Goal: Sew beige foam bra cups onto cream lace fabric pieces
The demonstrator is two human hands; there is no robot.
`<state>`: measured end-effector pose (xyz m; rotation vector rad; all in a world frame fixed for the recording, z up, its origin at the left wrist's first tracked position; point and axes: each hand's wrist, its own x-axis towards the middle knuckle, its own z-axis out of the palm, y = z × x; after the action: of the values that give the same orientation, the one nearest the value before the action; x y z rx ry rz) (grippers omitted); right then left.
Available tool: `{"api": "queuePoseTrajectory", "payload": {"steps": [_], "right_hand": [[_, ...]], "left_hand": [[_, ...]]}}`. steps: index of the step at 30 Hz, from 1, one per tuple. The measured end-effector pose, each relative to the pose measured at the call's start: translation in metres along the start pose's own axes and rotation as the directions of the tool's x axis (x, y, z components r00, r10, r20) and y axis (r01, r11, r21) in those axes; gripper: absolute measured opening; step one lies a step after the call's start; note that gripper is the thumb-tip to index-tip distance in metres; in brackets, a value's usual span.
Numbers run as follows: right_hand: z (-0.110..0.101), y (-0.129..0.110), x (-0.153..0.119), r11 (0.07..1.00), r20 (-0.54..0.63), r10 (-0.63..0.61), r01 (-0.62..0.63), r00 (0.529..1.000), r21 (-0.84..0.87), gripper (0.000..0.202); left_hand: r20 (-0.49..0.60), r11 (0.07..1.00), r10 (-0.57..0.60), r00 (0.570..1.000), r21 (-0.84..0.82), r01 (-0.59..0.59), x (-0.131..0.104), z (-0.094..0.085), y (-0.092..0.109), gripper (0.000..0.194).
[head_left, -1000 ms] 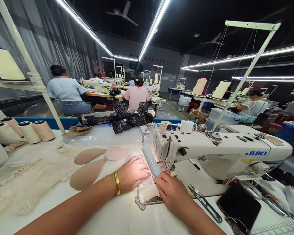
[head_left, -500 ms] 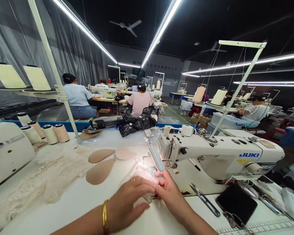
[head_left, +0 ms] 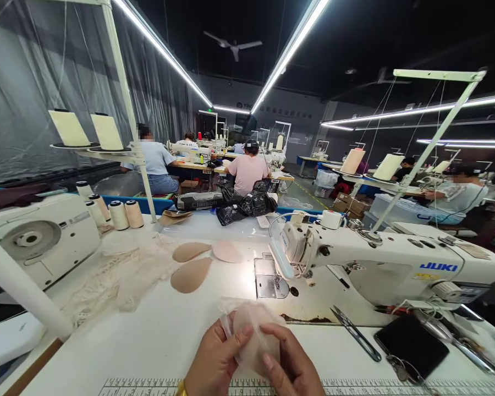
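Observation:
Between my two hands, above the front of the white table, is a piece of sheer off-white fabric [head_left: 256,338]. My left hand [head_left: 216,352] grips its left side, thumb on top and a gold bangle at the wrist. My right hand [head_left: 291,360] holds the right side, with thumb and fingers curled round it. Beyond the hands lies the lit needle plate [head_left: 270,279] of the sewing machine [head_left: 379,264]. Several beige teardrop-shaped pads [head_left: 192,275] rest on the table to the left of that plate.
Lace fabric [head_left: 119,278] spreads over the table's left side, near thread cones [head_left: 119,215]. Right of my hands lie thread snips [head_left: 357,334] and a black flat object [head_left: 412,338]. A printed ruler scale [head_left: 148,385] runs along the front edge. Black plastic bags [head_left: 247,206] sit behind.
The fabric has come away from the needle area toward me, held in both hands. My left hand, earlier laid over it, now grips its edge. The view has shifted left.

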<state>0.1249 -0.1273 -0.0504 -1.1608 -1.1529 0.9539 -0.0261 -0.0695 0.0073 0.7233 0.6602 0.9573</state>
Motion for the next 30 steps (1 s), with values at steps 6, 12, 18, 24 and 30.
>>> {"api": "queuePoseTrajectory", "payload": {"steps": [6,12,18,24,30], "right_hand": [[-0.010,-0.030,0.018,0.984,0.032,0.138,-0.141,0.990,0.110,0.069],[0.001,-0.013,0.011,0.961,-0.039,0.132,-0.118,0.990,0.252,0.083],[-0.001,-0.015,0.013,0.946,-0.089,0.175,-0.142,0.981,0.293,0.087],[-0.001,-0.011,0.012,0.957,-0.110,0.162,-0.129,0.981,0.259,0.092],[-0.033,-0.011,0.018,1.000,0.149,-0.011,0.011,0.989,0.003,0.094]], "left_hand": [[0.042,1.000,0.013,0.999,0.028,-0.015,-0.008,0.001,-0.001,0.050],[-0.011,0.995,0.045,0.999,-0.085,-0.045,-0.003,0.001,0.006,0.041],[-0.015,0.991,0.017,1.000,-0.136,-0.019,-0.003,0.006,0.006,0.039],[0.036,0.990,-0.030,0.999,-0.135,0.035,0.003,0.017,0.007,0.044],[0.200,0.998,-0.028,0.979,0.053,0.018,0.010,0.013,0.022,0.038]]}}
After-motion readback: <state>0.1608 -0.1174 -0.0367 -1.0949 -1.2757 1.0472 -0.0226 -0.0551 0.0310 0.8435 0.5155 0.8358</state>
